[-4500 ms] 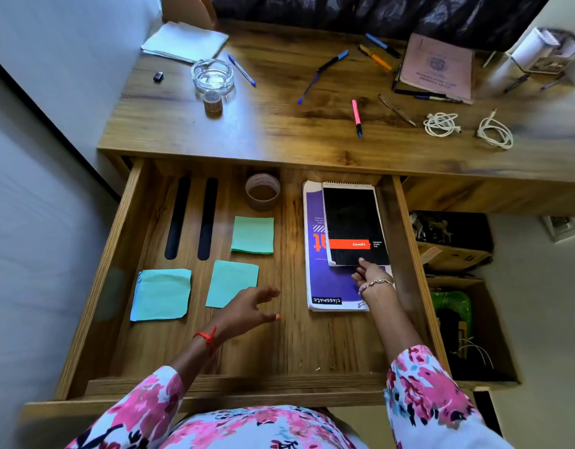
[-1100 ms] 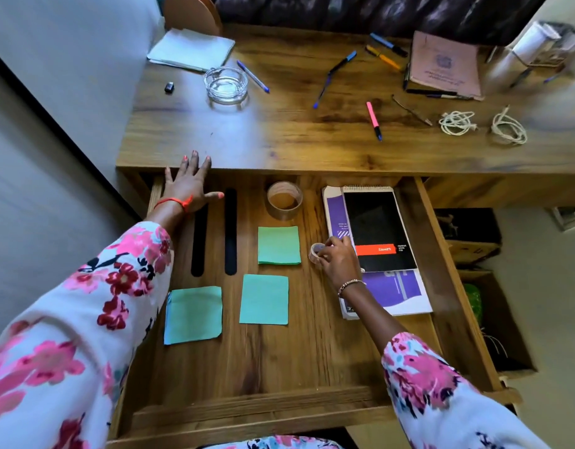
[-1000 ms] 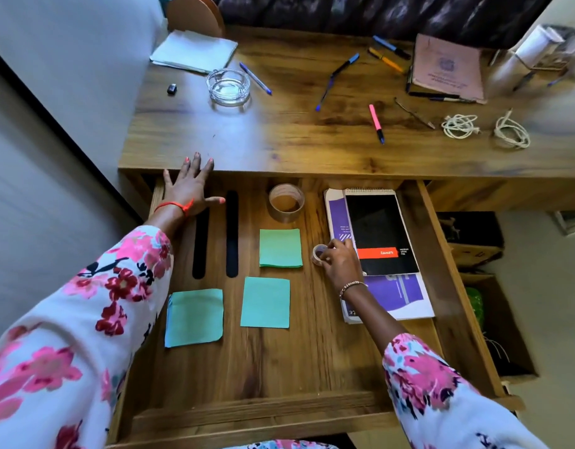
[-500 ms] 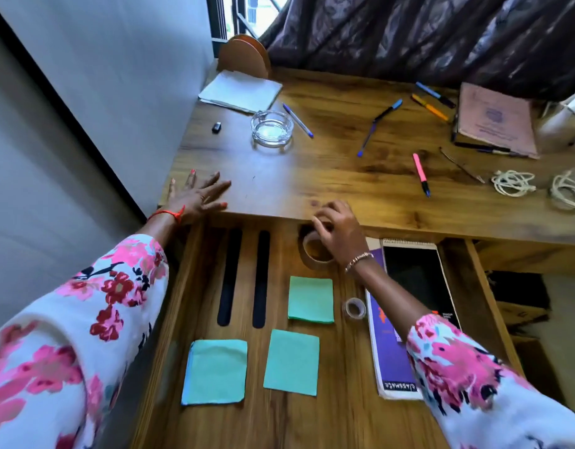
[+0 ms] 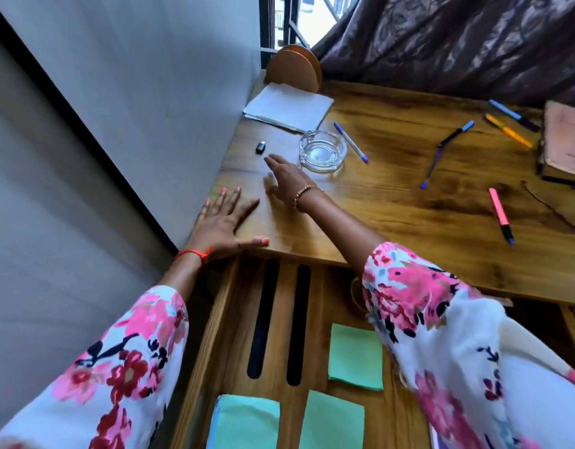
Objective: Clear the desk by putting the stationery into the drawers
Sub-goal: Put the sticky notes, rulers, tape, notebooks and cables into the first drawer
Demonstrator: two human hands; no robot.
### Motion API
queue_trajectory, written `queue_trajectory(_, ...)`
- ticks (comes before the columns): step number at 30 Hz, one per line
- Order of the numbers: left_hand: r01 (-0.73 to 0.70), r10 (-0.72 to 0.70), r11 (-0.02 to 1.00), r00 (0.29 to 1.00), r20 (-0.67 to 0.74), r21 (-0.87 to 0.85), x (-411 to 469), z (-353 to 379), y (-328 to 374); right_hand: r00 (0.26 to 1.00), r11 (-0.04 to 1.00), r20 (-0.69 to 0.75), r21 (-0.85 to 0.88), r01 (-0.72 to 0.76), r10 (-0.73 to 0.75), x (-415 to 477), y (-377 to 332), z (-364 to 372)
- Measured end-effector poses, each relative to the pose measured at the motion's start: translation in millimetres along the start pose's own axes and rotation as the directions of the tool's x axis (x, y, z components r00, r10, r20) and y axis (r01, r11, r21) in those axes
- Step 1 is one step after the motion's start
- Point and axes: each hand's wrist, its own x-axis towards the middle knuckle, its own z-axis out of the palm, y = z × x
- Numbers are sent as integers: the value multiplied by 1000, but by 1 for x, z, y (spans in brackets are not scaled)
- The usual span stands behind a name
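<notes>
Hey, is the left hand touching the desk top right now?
Touching. The head view shows the left hand lying flat on the desk top at its near left corner, fingers spread, thumb along the front edge.

Drawer (image 5: 282, 335) stands pulled out under the front edge of the desk (image 5: 409, 202). On its wooden floor lie two long black strips (image 5: 263, 319), parallel, plus three flat sticky pads: green pad (image 5: 355, 356) farthest in, teal pad (image 5: 333, 421) and blue-edged pad (image 5: 244, 422) nearer. Lying flat and apart on the desk: white paper pad (image 5: 287, 105) at the back left corner, small black block (image 5: 260, 147) near the left edge, white-blue pen (image 5: 350, 141), blue-capped dark pen (image 5: 456, 134), purple pen (image 5: 431, 168), orange pen (image 5: 508, 131), blue pen (image 5: 512, 115), pink highlighter (image 5: 500, 218), worn pinkish book (image 5: 564, 137).
</notes>
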Motion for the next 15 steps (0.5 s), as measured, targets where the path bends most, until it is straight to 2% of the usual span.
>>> queue_trajectory(8,-11,11,1000,1000,-26,-15,2,4,-3,973,997,223,-59,-51,63,56,-4,-13)
queue_trajectory(12,-6,5,1000,1000,-15,-28,0,2,-1,957,993,269,-86,-87,107,63,-6,-16)
queue_trajectory(15,-1,1,1000,1000,-14,-28,0,2,-2,967,992,231,-87,-89,107,63,-9,-9)
